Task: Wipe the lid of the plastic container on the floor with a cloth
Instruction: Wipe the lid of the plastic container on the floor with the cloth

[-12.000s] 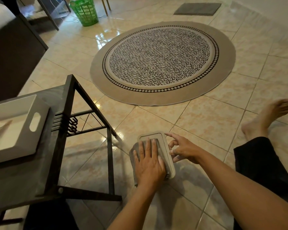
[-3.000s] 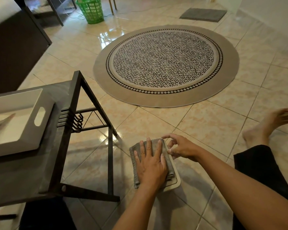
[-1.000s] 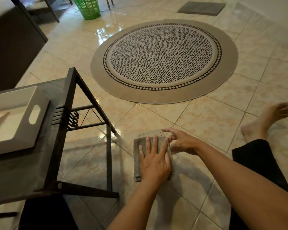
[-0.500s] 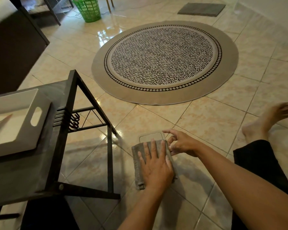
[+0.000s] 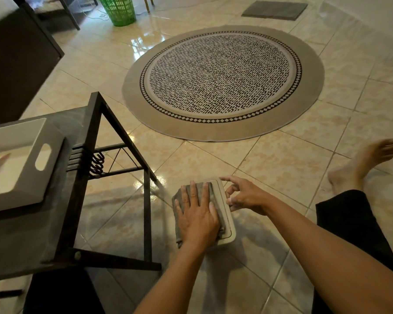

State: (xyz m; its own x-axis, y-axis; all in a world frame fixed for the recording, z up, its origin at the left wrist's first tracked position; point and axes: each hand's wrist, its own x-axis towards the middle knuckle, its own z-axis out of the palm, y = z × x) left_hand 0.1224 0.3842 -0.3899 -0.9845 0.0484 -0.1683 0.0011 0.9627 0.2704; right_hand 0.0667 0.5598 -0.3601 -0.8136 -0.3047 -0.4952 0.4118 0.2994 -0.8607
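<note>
A beige plastic container with its lid [image 5: 226, 211] on sits on the tiled floor right in front of me. A folded grey cloth [image 5: 213, 196] covers most of the lid; only the lid's right strip and near right corner show. My left hand [image 5: 196, 219] lies flat on the cloth with fingers spread, pressing it down. My right hand [image 5: 245, 197] is just to the right, its curled fingertips against the container's right edge, holding it steady.
A dark metal-framed low table [image 5: 93, 137] stands close on the left with a white handled tray [image 5: 32, 168] on it. A round patterned rug [image 5: 222, 80] lies ahead. My bare foot [image 5: 363, 164] and dark trouser leg [image 5: 349, 223] are at right. A green basket [image 5: 119, 10] stands far back.
My left hand has slid the cloth away from me over the lid: the far end that showed half a second ago is covered, and the near right corner shows instead. The right hand stays at the edge.
</note>
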